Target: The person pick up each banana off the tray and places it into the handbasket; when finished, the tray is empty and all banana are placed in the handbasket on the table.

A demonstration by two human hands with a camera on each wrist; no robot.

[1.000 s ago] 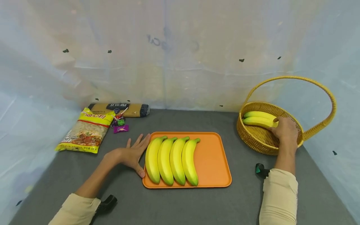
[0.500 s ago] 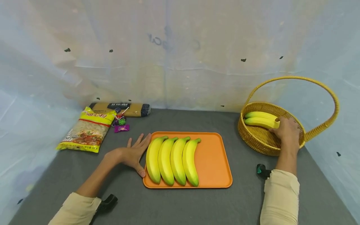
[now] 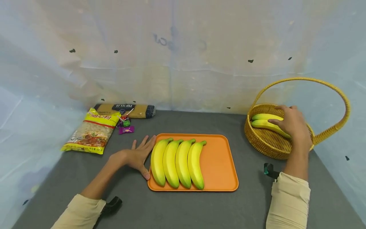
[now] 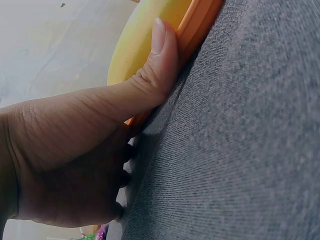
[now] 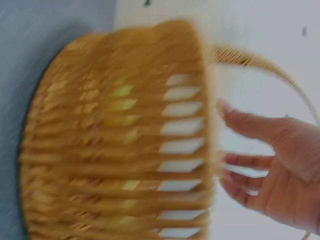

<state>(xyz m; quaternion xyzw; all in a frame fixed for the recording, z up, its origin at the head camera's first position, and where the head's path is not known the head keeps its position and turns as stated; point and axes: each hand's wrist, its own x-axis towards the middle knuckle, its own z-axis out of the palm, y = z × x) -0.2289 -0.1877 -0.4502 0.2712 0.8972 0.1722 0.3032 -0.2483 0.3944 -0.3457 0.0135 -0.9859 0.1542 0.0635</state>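
1. Fingers of the right hand (image 3: 292, 124) curl loosely over the two bananas in the basket (image 3: 267, 122); they lie across the nearer banana's right end, but whether they actually clasp it cannot be told. In the right wrist view the fingers (image 5: 250, 125) look spread and lightly bent beside the blurred basket wall (image 5: 120, 140).
2. Fingers of the left hand (image 3: 137, 156) lie straight and a little fanned, flat on the grey table (image 3: 183, 210); the thumb (image 4: 160, 60) presses against the left rim of the orange tray (image 3: 220, 159), right by the leftmost banana.
3. Two bananas lie side by side in the woven basket (image 3: 263, 146), which stands at the table's right rear, its tall hoop handle (image 3: 314, 84) arching above the hand.
4. Four bananas (image 3: 177, 162) lie in a close row on the tray's left half, stems pointing away from the person; the tray sits at the table's centre, well apart from the basket.
5. At the left rear lie a yellow noodle bag (image 3: 92, 132), a spaghetti packet (image 3: 125, 110) against the wall, and a few wrapped sweets (image 3: 125, 125) between them.
6. Beige sleeves (image 3: 288, 203) cover both forearms, and a thin plastic sheet (image 3: 183, 57) backs the scene.
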